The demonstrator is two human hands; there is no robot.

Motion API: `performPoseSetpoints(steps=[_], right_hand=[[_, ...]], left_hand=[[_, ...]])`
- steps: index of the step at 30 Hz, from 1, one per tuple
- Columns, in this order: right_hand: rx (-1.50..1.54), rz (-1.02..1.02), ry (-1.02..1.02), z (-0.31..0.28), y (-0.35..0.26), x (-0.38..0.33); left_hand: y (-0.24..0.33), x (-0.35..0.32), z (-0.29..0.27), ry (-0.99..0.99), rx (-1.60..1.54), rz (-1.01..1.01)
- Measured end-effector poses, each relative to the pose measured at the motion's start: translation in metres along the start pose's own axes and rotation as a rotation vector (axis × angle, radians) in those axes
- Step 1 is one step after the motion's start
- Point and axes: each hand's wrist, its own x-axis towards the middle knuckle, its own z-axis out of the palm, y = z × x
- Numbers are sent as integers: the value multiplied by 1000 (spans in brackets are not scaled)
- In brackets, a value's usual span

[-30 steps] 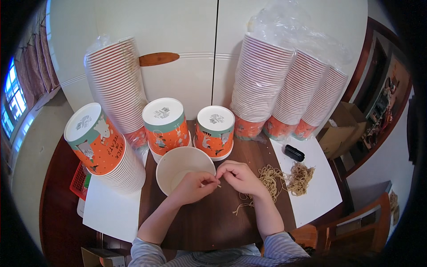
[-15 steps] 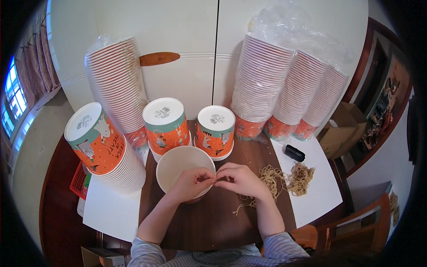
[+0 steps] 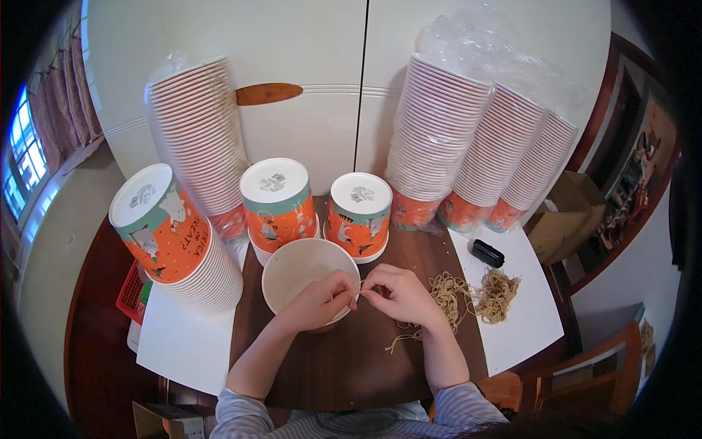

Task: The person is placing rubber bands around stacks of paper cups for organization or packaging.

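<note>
A paper bucket (image 3: 292, 271) stands upright in front of me, its pale inside facing up. At its right rim my left hand (image 3: 322, 300) is closed in a pinch, the wrist passing over the near rim. My right hand (image 3: 398, 294) pinches just beside it, outside the bucket. A short length of pale string (image 3: 358, 286) shows between the two sets of fingertips, by the rim. Its ends are hidden by my fingers. Beside my right wrist lie loose tan strings (image 3: 447, 296), with a second tangled bundle (image 3: 499, 296) on the white part of the table.
Upside-down orange and green buckets (image 3: 278, 212) stand behind, with another short stack (image 3: 358, 219). A leaning stack (image 3: 172, 234) is at left. Tall plastic-wrapped stacks (image 3: 442, 124) line the back. A small black object (image 3: 488, 253) lies at right on the table (image 3: 329, 373).
My fingertips have drawn slightly apart, and the string between them now shows. The whole view has shifted a little. The bucket still stands in the same place.
</note>
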Motion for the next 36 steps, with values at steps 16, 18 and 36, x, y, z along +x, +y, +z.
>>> performPoseSetpoints(steps=[16, 18, 36], right_hand=[[-272, -188, -100, 12, -13, -1], [-144, -104, -28, 10, -7, -1], [-46, 0, 152, 7, 1, 4]], left_hand=[[12, -2, -4, 201, 125, -61], [13, -2, -5, 210, 155, -60], [10, -2, -9, 218, 189, -33]])
